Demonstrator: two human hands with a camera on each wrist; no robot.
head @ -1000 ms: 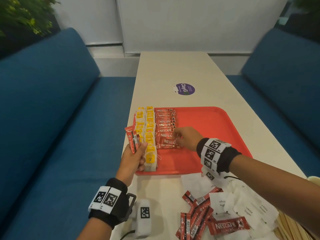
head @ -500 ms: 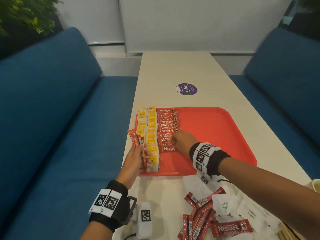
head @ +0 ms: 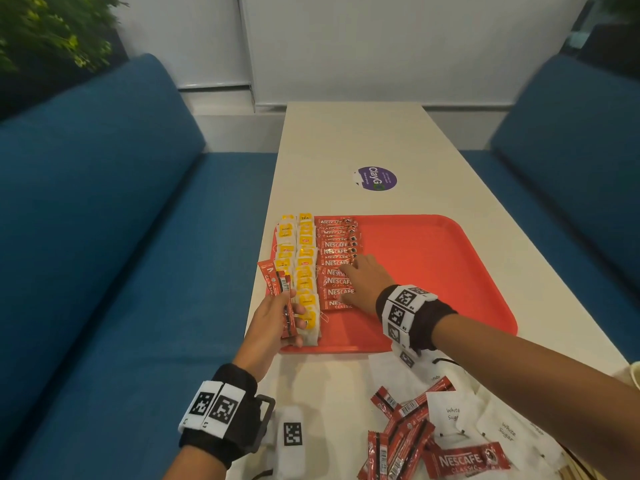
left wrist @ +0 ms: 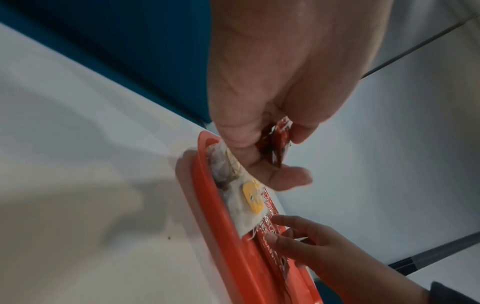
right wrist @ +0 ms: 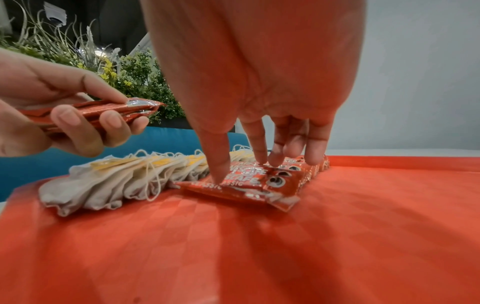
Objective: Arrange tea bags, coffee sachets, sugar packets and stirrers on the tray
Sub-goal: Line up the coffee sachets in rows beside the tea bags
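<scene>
Several coffee sachets sit gripped in my left hand while my right hand, fingers straight, presses the sachet row on the tray; next, I judge, another sachet joins its near end.

2 blue sofas, white wall, green plant

Right hand fingertips press coffee sachets, seemingly flat, on tray.

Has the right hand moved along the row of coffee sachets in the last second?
Yes. The right hand has slid up the row of coffee sachets, away from the red tray's near edge.
</scene>
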